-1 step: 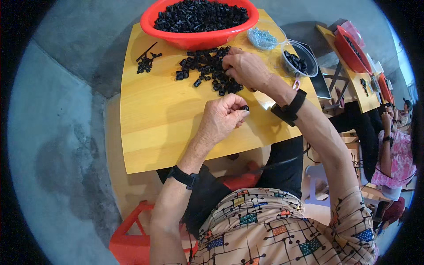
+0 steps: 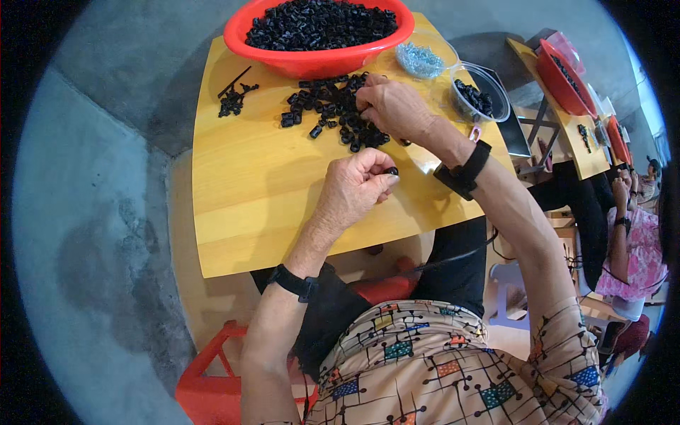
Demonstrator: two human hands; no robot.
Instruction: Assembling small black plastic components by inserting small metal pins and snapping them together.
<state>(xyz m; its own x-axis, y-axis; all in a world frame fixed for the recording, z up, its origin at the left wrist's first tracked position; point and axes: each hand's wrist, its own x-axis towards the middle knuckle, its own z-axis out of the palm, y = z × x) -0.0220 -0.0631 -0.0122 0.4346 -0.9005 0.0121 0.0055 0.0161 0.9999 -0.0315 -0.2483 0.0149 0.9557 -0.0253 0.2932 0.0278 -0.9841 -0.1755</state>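
My left hand is above the near middle of the yellow table. Its thumb and fingertips pinch a small black plastic piece. My right hand reaches over the right side of a loose pile of black ring-shaped plastic pieces. Its fingers are curled in and bent down at the pile's edge; whatever lies between the fingertips is hidden. One separate black piece lies under my right wrist.
A red basin full of black pieces stands at the far edge. Right of it are a clear tub of bluish clear bits and a clear tub of black pieces. Small black parts lie left. A person sits far right.
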